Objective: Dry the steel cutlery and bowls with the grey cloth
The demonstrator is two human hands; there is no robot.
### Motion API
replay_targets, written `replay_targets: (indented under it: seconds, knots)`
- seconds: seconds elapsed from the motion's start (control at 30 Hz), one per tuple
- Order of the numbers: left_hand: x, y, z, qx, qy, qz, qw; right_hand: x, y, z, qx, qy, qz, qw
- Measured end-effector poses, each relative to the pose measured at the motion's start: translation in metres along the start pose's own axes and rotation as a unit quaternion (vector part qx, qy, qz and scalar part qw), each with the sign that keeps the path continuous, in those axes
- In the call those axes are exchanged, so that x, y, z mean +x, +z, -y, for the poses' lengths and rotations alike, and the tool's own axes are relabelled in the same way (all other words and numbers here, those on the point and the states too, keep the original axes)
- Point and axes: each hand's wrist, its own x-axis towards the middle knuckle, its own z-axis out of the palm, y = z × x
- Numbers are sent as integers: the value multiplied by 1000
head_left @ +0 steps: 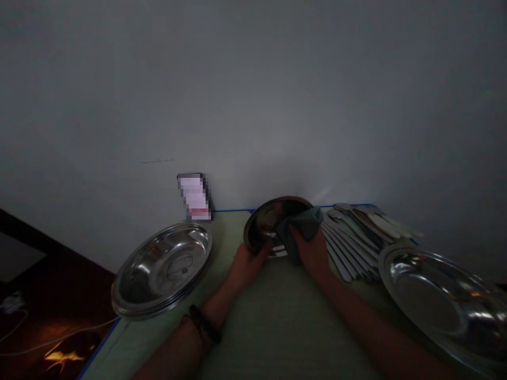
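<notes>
A shiny metal bowl (261,224) is tilted up near the wall, its hollow side towards me. My left hand (251,261) grips its lower left rim, thumb over the inside edge. In my right hand (311,248) is a bunched grey cloth (303,227), pressed against the right part of the bowl and covering some of it. To the left sits a stack of metal bowls (170,264). Close to my right hand lies a spread of metal cutlery (352,237), the kinds hard to make out in the dim light.
A large metal bowl (431,301) stands at the right, partly out of view. A phone (195,196) leans against the wall (253,95) behind the stack. The green table (273,327) has a blue edge; a white cable (59,338) runs below at the left.
</notes>
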Motion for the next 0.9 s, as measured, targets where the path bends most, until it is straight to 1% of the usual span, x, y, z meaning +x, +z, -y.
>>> replay_targets:
  seconds: [0.07, 0.1, 0.13, 0.2, 0.27, 0.33, 0.4, 0.47, 0.53, 0.67, 0.8, 0.9]
  knots:
    - [-1, -1, 3, 35, 57, 50, 997, -1, -1, 0, -11, 0, -12, 1000]
    - [-1, -1, 4, 52, 75, 67, 994, -1, -1, 0, -15, 3, -15, 1000]
    - [-2, 0, 4, 59, 81, 73, 992, -1, -2, 0, -17, 5, -13, 1000]
    - [-3, 1, 3, 47, 58, 77, 994, 0, -2, 0, -9, 5, -10, 1000]
    - [-4, 2, -1, 7, 1, 63, 998, 2, -2, 0, 12, 7, -8, 1000]
    - [-2, 3, -3, -52, -48, 16, 997, 3, -2, -1, 31, 9, 2, 999]
    - [0, 3, -4, -105, -60, -34, 992, 3, -1, -1, 34, 2, 26, 999]
    - [2, 2, -4, -138, -50, -57, 988, 3, -1, -1, 21, -7, 50, 999]
    - [3, 2, -2, -149, -40, -54, 987, 3, 0, -2, 9, -7, 56, 998]
    - [2, 2, 2, -167, -29, -46, 984, 3, 0, -4, -7, 9, 31, 999]
    - [3, 0, 8, -206, -45, -42, 977, 4, 0, -6, -6, 7, 26, 1000]
    - [3, 0, 7, -254, -72, -33, 964, 5, -1, -5, 11, -5, 29, 1000]
